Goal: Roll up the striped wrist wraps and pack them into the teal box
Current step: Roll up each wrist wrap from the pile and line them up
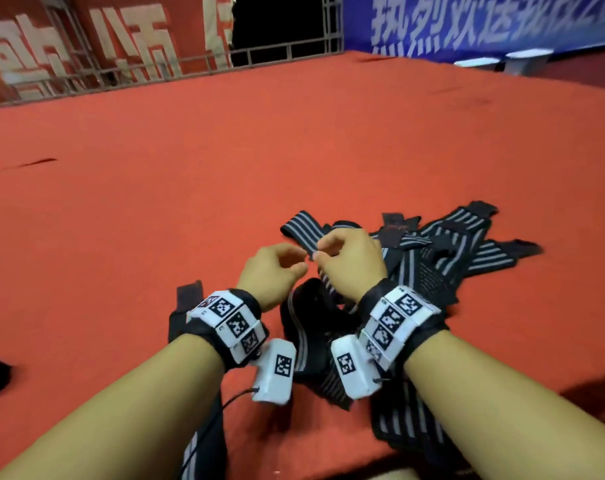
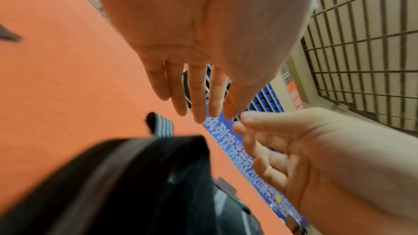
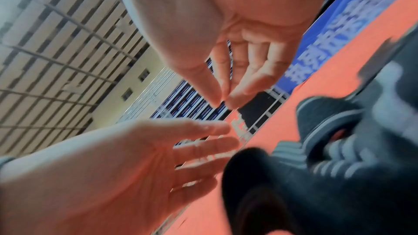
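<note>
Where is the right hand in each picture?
Head: the right hand is in the centre, by the striped wraps.
Left wrist: lower right, coming in from the side.
Right wrist: top middle, fingers pointing down.
Shared landmark: the blue banner with white writing.

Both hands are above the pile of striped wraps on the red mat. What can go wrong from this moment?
1. The striped wraps lie crossed in one heap, so lifting one may drag others.
2. Neither the left hand nor the right hand clearly grips anything; a loose strap end could slip.
3. No teal box is in view, so packing may require searching.
</note>
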Available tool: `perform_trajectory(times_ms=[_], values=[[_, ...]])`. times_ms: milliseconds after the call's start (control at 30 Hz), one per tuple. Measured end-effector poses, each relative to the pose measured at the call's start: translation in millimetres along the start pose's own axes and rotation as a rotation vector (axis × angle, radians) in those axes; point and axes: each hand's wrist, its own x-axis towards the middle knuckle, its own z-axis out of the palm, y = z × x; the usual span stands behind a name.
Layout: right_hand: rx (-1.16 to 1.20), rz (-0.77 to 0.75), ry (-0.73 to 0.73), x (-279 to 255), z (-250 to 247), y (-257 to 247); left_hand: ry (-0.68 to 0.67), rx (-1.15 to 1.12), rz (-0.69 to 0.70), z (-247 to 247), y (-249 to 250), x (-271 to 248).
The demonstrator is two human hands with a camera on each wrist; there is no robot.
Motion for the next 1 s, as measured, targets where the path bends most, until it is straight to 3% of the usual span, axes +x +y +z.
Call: perform_trajectory(times_ms=[100, 300, 500, 600, 767, 1000], values=[[0.038, 0.196, 0.167, 14, -36, 35, -0.122, 0.062, 0.018, 34, 30, 9], [0.071, 0.47, 0.026, 25, -41, 79, -0.23, 0.013, -0.105, 81, 38, 10], [0.108, 0.528, 0.037, 39, -29, 83, -0.265, -0.28, -0.265, 85, 28, -2], [0.222, 0.446, 0.054, 38, -25, 78, -0.132, -0.394, -0.26, 75, 31, -4], [0.576, 0.117, -0.082, 11, -30, 53, 0.117, -0.373, -0.143, 43, 34, 3], [0.64, -0.175, -0.16, -11, -48, -8, 0.309, -0.447, 0.109, -13, 50, -15]])
